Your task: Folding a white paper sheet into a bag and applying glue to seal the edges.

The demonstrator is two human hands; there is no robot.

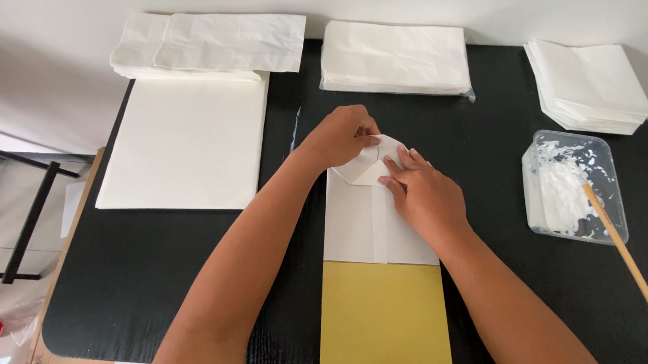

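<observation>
Both hands, left hand (340, 136) and right hand (423, 196), press flat, ungrasping, on the folded white paper (355, 228).

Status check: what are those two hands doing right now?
Left hand and right hand pressing folded flaps of white paper bag. Yellow board underneath. Nothing blocking.

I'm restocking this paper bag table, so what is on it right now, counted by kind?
White paper stacks: 4 (flat sheets, bags on them, wrapped pile, right pile)
Paper being folded under both hands: 1
Yellow board: 1
Clear paste tub: 1
Wooden stick: 1
Total: 8
</observation>
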